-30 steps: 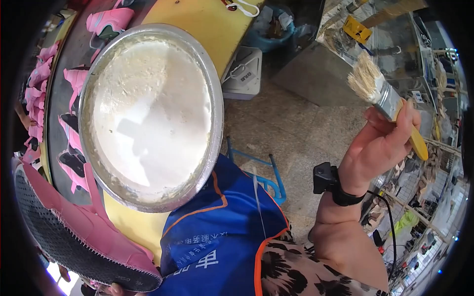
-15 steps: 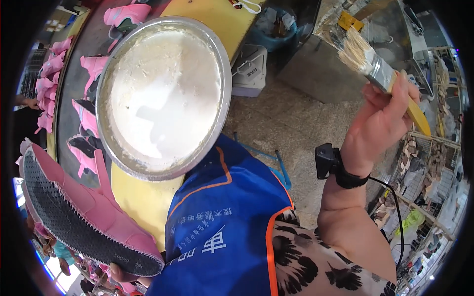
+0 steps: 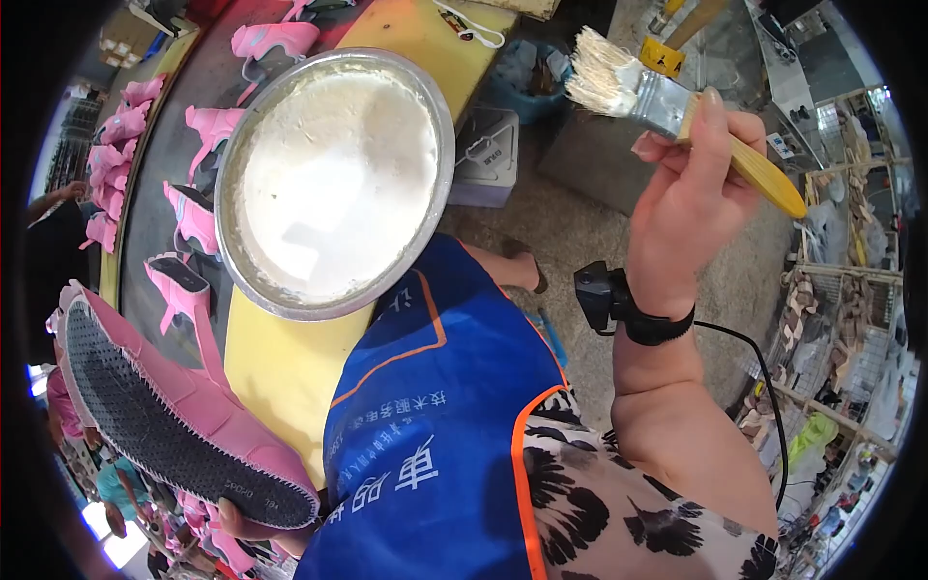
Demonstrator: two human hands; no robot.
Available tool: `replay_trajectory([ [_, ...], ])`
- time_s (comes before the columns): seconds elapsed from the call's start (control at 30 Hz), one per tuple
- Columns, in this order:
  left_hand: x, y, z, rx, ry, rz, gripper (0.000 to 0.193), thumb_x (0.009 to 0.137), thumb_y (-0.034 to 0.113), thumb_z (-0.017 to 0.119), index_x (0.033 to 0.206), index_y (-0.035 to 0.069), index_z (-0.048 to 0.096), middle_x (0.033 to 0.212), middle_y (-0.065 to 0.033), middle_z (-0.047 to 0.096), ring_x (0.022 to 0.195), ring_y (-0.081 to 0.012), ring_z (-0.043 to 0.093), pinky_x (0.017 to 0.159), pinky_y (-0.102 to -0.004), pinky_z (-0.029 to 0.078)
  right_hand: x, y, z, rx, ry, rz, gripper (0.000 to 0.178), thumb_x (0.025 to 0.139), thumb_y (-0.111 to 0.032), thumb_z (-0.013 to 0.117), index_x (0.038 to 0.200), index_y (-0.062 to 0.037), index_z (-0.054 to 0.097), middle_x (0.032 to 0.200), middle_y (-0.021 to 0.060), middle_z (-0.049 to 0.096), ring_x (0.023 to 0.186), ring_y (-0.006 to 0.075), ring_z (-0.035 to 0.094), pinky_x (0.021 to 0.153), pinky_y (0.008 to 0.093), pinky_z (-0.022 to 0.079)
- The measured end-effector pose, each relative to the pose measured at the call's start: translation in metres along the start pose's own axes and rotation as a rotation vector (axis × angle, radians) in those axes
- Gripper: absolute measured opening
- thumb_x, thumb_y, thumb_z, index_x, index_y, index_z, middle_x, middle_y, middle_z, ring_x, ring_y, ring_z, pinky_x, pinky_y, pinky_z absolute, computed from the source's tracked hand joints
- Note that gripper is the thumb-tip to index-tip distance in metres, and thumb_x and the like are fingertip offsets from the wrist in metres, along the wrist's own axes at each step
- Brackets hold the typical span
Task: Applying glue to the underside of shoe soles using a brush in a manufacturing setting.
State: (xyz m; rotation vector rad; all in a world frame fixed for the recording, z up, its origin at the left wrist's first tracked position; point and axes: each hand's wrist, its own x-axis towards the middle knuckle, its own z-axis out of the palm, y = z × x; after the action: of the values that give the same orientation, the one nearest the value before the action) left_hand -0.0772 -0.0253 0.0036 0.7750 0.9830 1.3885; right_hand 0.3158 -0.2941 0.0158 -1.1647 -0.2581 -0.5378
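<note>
In my right hand (image 3: 691,193) is a paintbrush (image 3: 667,106) with a yellow handle, a metal band and pale, clumped bristles. It is raised up to the right, its bristles pointing left and apart from everything else. My left hand (image 3: 237,522), mostly hidden, grips the heel end of a pink shoe upper (image 3: 179,377) at the lower left. The upper's dark, stitched underside (image 3: 145,416) faces me. Between my hands and farther off, a round metal basin (image 3: 447,145) holds a white, creamy liquid (image 3: 319,184).
Pink shoe uppers (image 3: 198,217) stand along a dark conveyor belt (image 3: 159,126) at the left. The basin rests on a yellow board (image 3: 275,367). Beyond it are a white box (image 3: 488,155) and a blue bin (image 3: 532,82). Wire shelving (image 3: 851,290) lines the right side.
My right hand has moved left with the paintbrush, bringing the bristles nearer the basin. My left hand still holds the shoe upper, and the view has shifted slightly.
</note>
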Motion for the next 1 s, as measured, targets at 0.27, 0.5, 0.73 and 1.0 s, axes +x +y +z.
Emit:
replay_trajectory([
  [0.27, -0.015, 0.008, 0.01, -0.393, -0.562, -0.458, 0.079, 0.073, 0.043, 0.068, 0.133, -0.007, 0.055, 0.132, -0.0205, 0.06, 0.12, -0.0286, 0.056, 0.106, -0.0372, 0.041, 0.003, 0.001, -0.007, 0.04, -0.017, 0.034, 0.016, 0.095, -0.011, 0.069, 0.095, -0.0028, 0.055, 0.079, 0.0073, 0.063, 0.057, 0.0138, 0.062, 0.054, 0.0255, 0.051],
  [0.5, -0.019, 0.002, 0.0, 0.085, 0.069, 0.008, 0.066, 0.079, 0.044, 0.068, 0.124, -0.003, 0.063, 0.122, -0.0148, 0.063, 0.113, -0.0213, 0.058, 0.098, -0.0346, 0.046, 0.003, 0.001, -0.011, 0.104, -0.035, 0.01, 0.016, 0.095, -0.011, 0.069, 0.095, -0.0029, 0.055, 0.079, 0.0075, 0.063, 0.057, 0.0136, 0.062, 0.055, 0.025, 0.051],
  [0.73, -0.014, 0.0, -0.003, -0.113, -0.24, -0.324, 0.073, 0.08, 0.045, 0.064, 0.134, -0.003, 0.056, 0.122, -0.0166, 0.065, 0.107, -0.027, 0.064, 0.095, -0.0408, 0.05, -0.013, 0.001, -0.02, 0.06, -0.029, 0.09, 0.016, 0.095, -0.011, 0.068, 0.094, -0.0031, 0.054, 0.078, 0.0068, 0.063, 0.057, 0.0131, 0.061, 0.055, 0.024, 0.049],
  [1.0, -0.048, 0.005, 0.019, 0.154, -0.396, -0.34, 0.069, 0.086, 0.035, 0.061, 0.142, -0.001, 0.044, 0.121, -0.0139, 0.064, 0.106, -0.0216, 0.066, 0.089, -0.0331, 0.055, -0.041, -0.002, 0.018, 0.117, -0.185, 0.334, 0.013, 0.098, -0.009, 0.064, 0.096, -0.0062, 0.052, 0.082, 0.002, 0.058, 0.061, 0.0077, 0.057, 0.053, 0.0226, 0.048],
])
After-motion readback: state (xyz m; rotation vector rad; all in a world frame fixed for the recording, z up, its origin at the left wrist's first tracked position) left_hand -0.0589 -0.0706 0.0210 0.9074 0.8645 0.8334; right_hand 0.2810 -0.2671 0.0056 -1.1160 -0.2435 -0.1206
